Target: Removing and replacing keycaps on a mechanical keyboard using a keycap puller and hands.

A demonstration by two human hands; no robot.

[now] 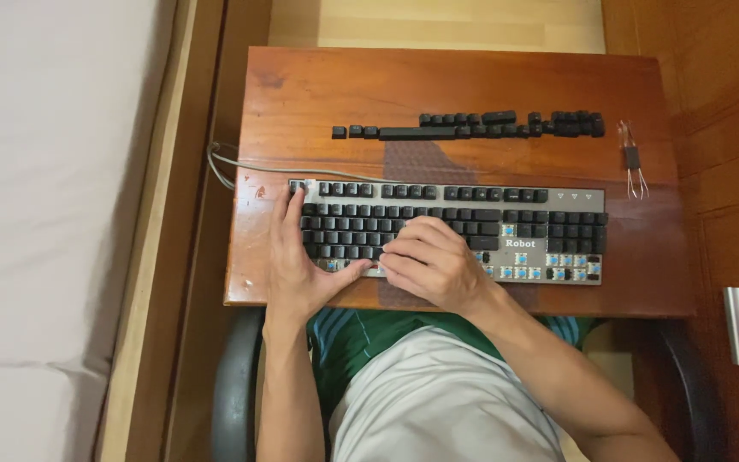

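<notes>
your right hand (pixel 429 261) curled, fingertips pressing keyboard (pixel 451 231) front row, holding nothing. left hand (pixel 297 257) flat at its 9 o'clock end. loose keycaps (pixel 472 126) lie at 12 o'clock, row parallel to keyboard's long axis.

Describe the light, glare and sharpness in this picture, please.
Head view: even indoor light; a soft glare on the wooden table near its right edge. The keyboard and the row of loose keycaps are fairly sharp. The left hand and right hand cast only faint shadows. The wire key puller looks thin and slightly blurred.
</notes>
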